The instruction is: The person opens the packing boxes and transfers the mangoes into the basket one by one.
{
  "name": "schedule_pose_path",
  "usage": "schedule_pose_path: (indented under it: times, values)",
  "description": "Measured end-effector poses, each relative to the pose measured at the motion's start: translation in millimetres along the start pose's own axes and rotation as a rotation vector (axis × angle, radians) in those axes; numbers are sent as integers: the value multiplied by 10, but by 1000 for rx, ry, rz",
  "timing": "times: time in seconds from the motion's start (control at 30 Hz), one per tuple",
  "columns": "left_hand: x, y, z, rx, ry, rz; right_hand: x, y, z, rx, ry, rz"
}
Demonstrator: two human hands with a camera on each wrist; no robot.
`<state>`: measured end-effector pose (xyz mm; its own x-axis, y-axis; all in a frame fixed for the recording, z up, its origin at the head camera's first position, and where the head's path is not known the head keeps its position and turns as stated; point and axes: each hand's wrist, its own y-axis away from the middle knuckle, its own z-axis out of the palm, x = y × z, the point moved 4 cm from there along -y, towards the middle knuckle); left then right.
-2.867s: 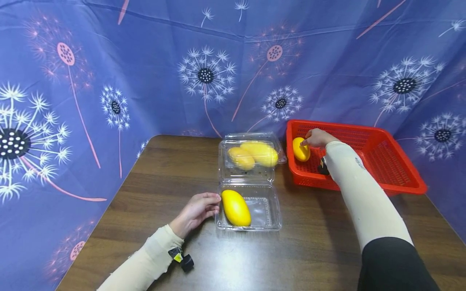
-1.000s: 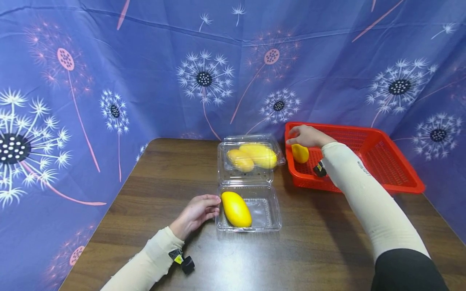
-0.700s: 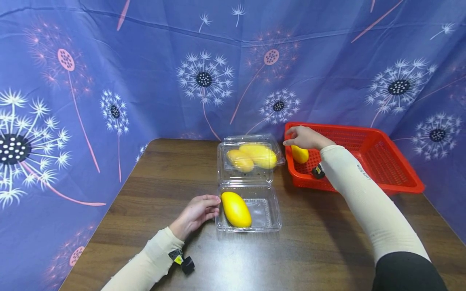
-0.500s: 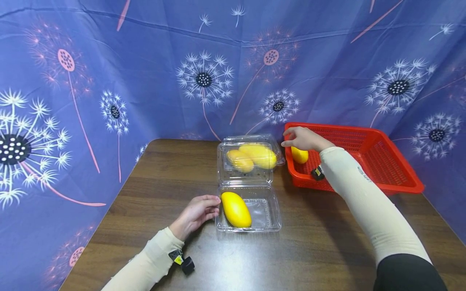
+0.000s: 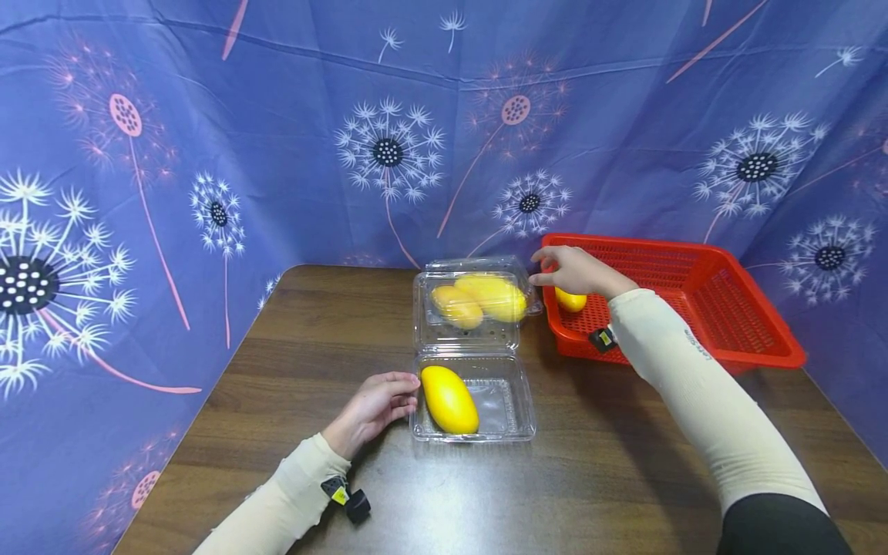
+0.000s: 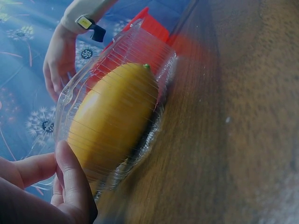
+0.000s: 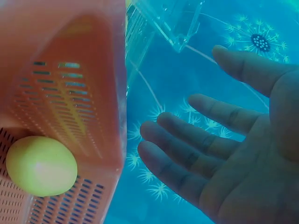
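Observation:
An opened clear plastic clamshell box [image 5: 509, 393] sits mid-table, with one yellow mango [image 5: 451, 399] in its near half. My left hand [image 5: 375, 405] pinches the box's left rim between thumb and finger, as the left wrist view shows. Behind, two more mangoes [image 5: 489, 297] show through clear plastic; whether they lie under the lid or in a second box, I cannot tell. My right hand [image 5: 579, 271] hovers over the left rim of a red basket [image 5: 735, 308], fingers spread and holding nothing. Beneath it, a mango [image 7: 41, 165] lies in the basket, partly hidden in the head view.
The brown wooden table [image 5: 312, 324] meets a blue dandelion-print cloth [image 5: 277, 116] hanging behind and at the sides. The basket's raised left wall stands close to the clear plastic at the back.
My right hand has left the mango in the basket and drifted left, its fingertips now past the basket's rim near the clear plastic. The left hand has stayed in place.

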<state>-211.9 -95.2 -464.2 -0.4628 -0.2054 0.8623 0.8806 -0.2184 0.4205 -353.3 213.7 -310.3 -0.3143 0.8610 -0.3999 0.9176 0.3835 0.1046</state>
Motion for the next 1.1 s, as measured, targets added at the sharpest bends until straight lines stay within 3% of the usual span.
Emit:
schedule_pose_path:
  times: [1.1]
  values:
    - [-6, -13, -1, -11, -19, 3, -290, 254, 243, 29, -130, -111]
